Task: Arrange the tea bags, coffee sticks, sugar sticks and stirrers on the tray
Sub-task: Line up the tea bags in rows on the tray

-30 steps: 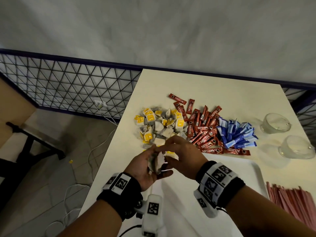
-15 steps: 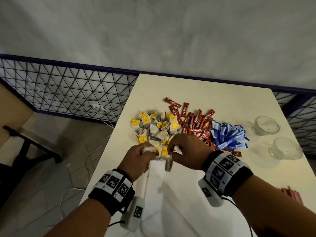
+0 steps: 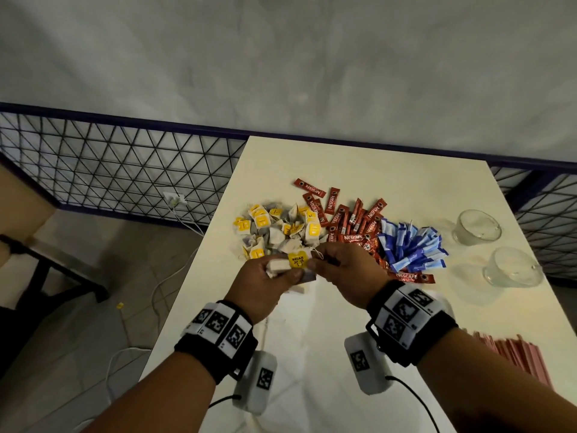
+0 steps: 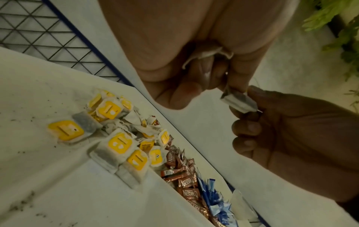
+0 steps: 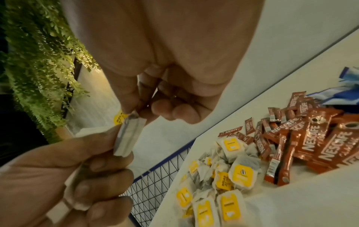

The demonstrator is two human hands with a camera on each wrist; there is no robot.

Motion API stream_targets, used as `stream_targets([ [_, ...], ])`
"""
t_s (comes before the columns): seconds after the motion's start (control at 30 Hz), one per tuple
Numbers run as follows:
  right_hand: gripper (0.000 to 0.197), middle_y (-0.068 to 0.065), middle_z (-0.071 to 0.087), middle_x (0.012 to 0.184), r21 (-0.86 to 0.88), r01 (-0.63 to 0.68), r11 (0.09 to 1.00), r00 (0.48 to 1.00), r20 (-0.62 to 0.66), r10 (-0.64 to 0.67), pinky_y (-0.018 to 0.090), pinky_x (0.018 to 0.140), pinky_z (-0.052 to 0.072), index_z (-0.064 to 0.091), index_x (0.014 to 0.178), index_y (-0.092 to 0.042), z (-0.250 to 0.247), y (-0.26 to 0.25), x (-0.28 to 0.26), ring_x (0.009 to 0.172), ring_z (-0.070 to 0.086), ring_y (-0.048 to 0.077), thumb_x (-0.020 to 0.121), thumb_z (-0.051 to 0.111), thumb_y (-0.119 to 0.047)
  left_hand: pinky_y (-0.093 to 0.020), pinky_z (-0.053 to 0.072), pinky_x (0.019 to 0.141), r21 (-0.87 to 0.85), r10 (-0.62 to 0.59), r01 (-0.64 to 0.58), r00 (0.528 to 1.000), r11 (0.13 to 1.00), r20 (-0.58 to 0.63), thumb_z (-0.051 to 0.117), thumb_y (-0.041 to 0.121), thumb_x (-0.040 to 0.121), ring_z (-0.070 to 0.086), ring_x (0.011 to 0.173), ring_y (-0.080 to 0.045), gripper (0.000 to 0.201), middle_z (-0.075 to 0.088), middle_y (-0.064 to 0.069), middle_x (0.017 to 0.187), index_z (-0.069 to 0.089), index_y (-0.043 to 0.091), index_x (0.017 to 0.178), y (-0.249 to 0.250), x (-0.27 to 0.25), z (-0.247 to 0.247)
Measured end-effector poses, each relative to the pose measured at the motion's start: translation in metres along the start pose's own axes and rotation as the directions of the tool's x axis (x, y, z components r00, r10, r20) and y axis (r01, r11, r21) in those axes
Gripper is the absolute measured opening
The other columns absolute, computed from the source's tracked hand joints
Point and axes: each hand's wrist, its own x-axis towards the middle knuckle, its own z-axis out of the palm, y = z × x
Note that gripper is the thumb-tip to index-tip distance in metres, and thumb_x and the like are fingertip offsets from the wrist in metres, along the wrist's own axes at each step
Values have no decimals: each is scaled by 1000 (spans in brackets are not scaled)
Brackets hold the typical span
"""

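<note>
Both hands raised just above near edge of tea bag pile (image 3: 278, 232), knuckles up, wrists banded w/ marker cuffs. Left hand (image 3: 265, 284) curled round a small bunch of tea bags (image 3: 279, 266), yellow RELAX tag on top; more bags tucked under its fingers in right wrist view. Right hand (image 3: 345, 273) thumb & forefinger pinched on one tea bag (image 4: 238, 100) at the bunch's edge, other fingers curled in loosely. The two hands touching at that bag.

Under the hands & toward the body from the pile: white tray (image 3: 312, 364), nothing clearly laid on it; a bag may lie beneath the left hand, can't tell. Right of the pile, well nearer the body: pink stirrers (image 3: 512, 354) on table (image 3: 374, 164), partly cut off by right forearm. Touching pile's right side: red coffee sticks (image 3: 349, 220), a few strays beyond. Right of those: blue sugar sticks (image 3: 412, 248). Far right of pile: two clear glass cups (image 3: 477, 226), apart from sugar. Past pile's left: wire mesh fence (image 3: 109, 170), cables on floor.
</note>
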Motion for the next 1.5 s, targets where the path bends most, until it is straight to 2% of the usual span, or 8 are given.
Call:
stream_targets([
  [0.2, 19, -1, 52, 60, 128, -170, 977, 975, -124, 186, 31, 59, 43, 63, 82, -10, 19, 35, 6, 56, 48, 14, 92, 59, -25, -17, 41, 55, 111, -137, 149, 985, 983, -106, 71, 17, 85, 50, 46, -2, 9, 57, 14, 50, 65, 21, 78, -24, 10, -5],
  [0.33, 21, -3, 52, 58, 140, -429, 892, 876, -176, 449, 32, 63, 40, 58, 70, -19, 43, 86, 9, 61, 49, 21, 89, 62, -28, -33, 45, 64, 202, -260, 293, 950, 934, -175, 74, 27, 82, 48, 55, -27, 14, 60, -14, 63, 64, 23, 72, -63, 10, -14],
  [0.43, 13, 4, 63, 84, 43, -520, 853, 836, -180, 519, 26, 71, 35, 66, 88, -19, 57, 99, 12, 82, 56, 26, 90, 61, -31, -33, 43, 62, 240, -299, 338, 936, 910, -184, 75, 36, 77, 58, 74, -45, 21, 64, -19, 76, 63, 23, 65, -83, 6, -19],
  [0.83, 17, 2, 62, 85, -38, -608, 793, 771, -265, 579, 23, 68, 37, 66, 92, -19, 68, 92, 28, 85, 57, 23, 88, 63, -35, -38, 49, 75, 370, -295, 330, 944, 868, -149, 70, 32, 84, 59, 75, -31, 20, 63, -1, 69, 60, 26, 68, -92, 5, -32],
  [1.03, 15, -8, 63, 96, -97, -346, 933, 907, -288, 306, 22, 74, 40, 71, 101, -26, 61, 96, 15, 86, 58, 12, 87, 66, -27, -24, 44, 80, 629, -121, 119, 992, 768, -40, 61, 31, 90, 62, 100, -22, 22, 70, -1, 101, 68, 19, 107, -85, 12, -29],
  [1.17, 25, -4, 60, 117, -269, -284, 920, 955, -162, 247, 30, 92, 46, 70, 112, -30, 62, 102, 18, 104, 58, 18, 89, 63, -33, -34, 44, 99, 790, -100, -62, 983, 611, 154, 52, 35, 94, 54, 120, -22, 41, 57, 0, 132, 51, 34, 135, -88, 33, -20],
  [1.33, 27, 1, 58, 125, -354, -242, 903, 970, -97, 222, 31, 96, 43, 67, 118, -28, 61, 100, 20, 112, 55, 21, 92, 58, -31, -37, 41, 103, 901, -256, -78, 945, 426, 203, 45, 39, 97, 42, 133, -25, 48, 37, -2, 150, 35, 42, 143, -91, 48, -12],
  [1.5, 27, 1, 57, 126, -343, -241, 908, 970, -79, 228, 31, 97, 43, 66, 118, -28, 61, 99, 19, 114, 54, 21, 93, 58, -31, -37, 42, 103, 896, -262, -78, 942, 438, 211, 47, 38, 96, 44, 131, -24, 47, 42, -2, 147, 37, 38, 143, -90, 49, -11],
])
